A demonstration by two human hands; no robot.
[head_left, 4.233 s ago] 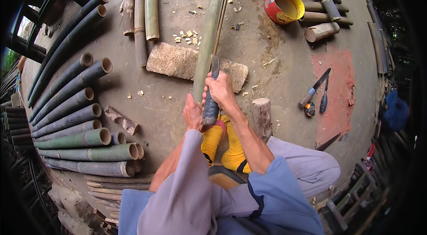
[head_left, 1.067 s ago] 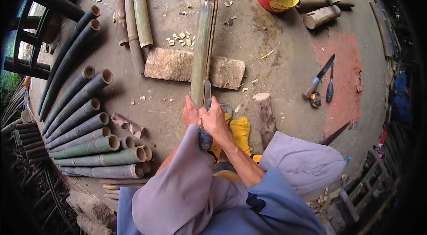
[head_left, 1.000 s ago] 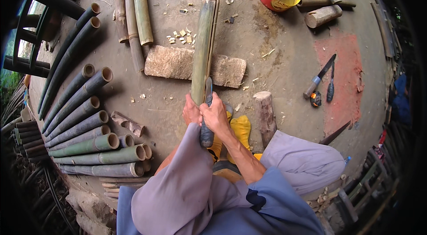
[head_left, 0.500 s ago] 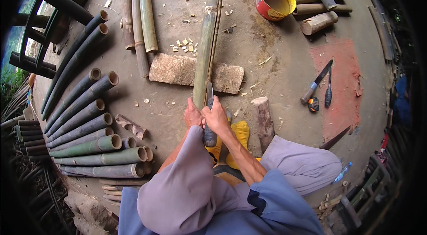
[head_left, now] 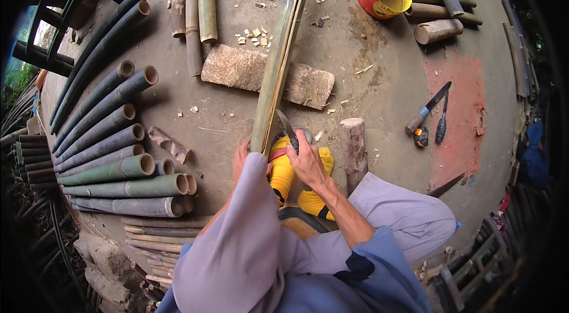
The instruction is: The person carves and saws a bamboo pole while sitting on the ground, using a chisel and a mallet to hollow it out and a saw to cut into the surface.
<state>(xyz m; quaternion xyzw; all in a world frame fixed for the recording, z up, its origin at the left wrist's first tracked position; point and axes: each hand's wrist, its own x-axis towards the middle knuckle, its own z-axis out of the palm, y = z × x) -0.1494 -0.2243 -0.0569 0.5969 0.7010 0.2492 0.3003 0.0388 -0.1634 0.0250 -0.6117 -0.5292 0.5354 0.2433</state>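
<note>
A long green bamboo pole slants away from my lap, with a split running down its right side. It lies across a rough wooden block. My left hand is closed around the pole's near end; my raised knee hides part of that hand. In my right hand is a knife with a curved dark blade. The blade's tip is close to the pole's right edge, by the split. Beneath the knife are yellow-covered feet.
Bamboo tubes fan out at the left. A red-yellow bucket stands at the far right, near a short log. Another knife and a tape measure lie at the right. An upright wooden stump is beside my feet.
My right hand has moved right, away from my left hand, and the knife now tilts with its tip toward the pole. The pole's split looks wider. The whole view has shifted slightly.
</note>
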